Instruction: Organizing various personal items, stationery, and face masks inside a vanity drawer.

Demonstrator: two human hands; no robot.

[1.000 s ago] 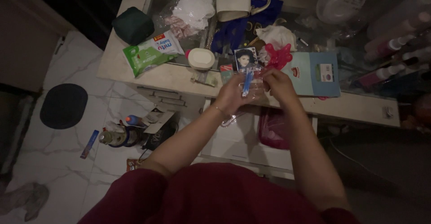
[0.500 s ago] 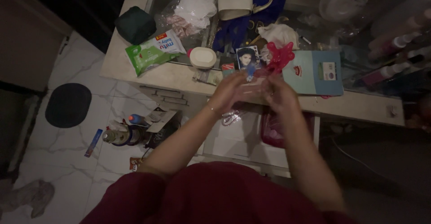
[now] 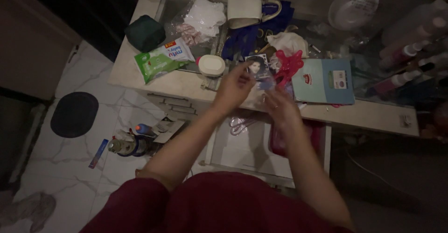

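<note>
Head view, looking down: two bare hands meet over the front edge of a cluttered tabletop [image 3: 140, 72]. The left hand [image 3: 233, 87] has its fingers curled and raised; the right hand [image 3: 279, 106] sits just beside it, a little nearer the body. Between them hangs a thin clear plastic wrapper [image 3: 267, 87], blurred; both hands seem to pinch it, but how firmly I cannot tell.

Taking the small picture card [image 3: 259, 66] with a dark-haired portrait as landmark: the wrapper and both hands lie just in front of it. Touching the card's right side is one pink star-shaped thing [image 3: 289, 64], and further right lies one teal booklet [image 3: 323, 81]. Left of the card stands one white oval box [image 3: 211, 65], and beyond that one green wipes packet [image 3: 161, 59] and one dark green pouch [image 3: 144, 33]. Behind the card lie one blue cloth [image 3: 242, 37], one cream handbag [image 3: 245, 8] and one white crumpled bag [image 3: 201, 13]. Far right of the card, several bottles [image 3: 410, 51] crowd together, their count unclear in the dark; behind them sits one round clear lid [image 3: 353, 2].

Below the card, under the tabletop, an open drawer [image 3: 242, 144] shows one pink pouch [image 3: 280, 142]. On the floor [image 3: 70, 163] well to the left lie one dark oval mat [image 3: 73, 114] and a cluster of small bottles [image 3: 128, 142].
</note>
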